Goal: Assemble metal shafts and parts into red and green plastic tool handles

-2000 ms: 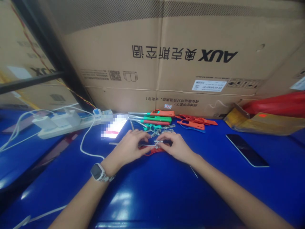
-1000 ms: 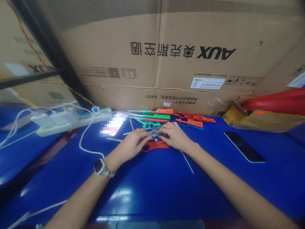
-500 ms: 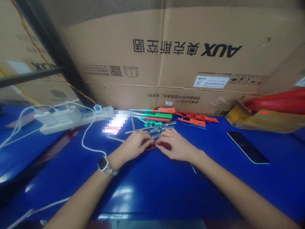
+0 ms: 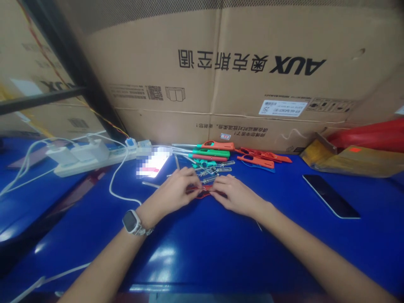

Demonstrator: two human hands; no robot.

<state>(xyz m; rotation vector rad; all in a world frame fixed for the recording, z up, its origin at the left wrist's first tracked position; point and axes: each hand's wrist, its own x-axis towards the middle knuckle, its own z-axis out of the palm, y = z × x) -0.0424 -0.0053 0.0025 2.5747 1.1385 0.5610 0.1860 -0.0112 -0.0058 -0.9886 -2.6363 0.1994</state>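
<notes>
Both hands meet over a red plastic lighter shell (image 4: 204, 192) lying on the blue table. My left hand (image 4: 181, 187), a watch on its wrist, pinches at the shell's left part with its fingertips. My right hand (image 4: 235, 195) has its fingers pressed together at the shell's right part. A small pale piece shows between the fingertips, too small to make out. Just beyond them lie clear lighter inserts (image 4: 221, 169) with wires and metal tubes. Farther back are assembled lighters, an orange one (image 4: 221, 145) and a green one (image 4: 214, 153), with orange shells (image 4: 257, 161) to their right.
A lit phone (image 4: 154, 162) lies behind my left hand. White power strips (image 4: 78, 162) with plugs and cables are at the left. A dark phone (image 4: 330, 195) and an open yellowish box (image 4: 362, 160) are at the right. A large carton (image 4: 202, 84) stands at the back.
My left hand has shifted slightly left, and its watch has turned a little. The right fingertips have moved slightly and show more of the red shell between the hands.
</notes>
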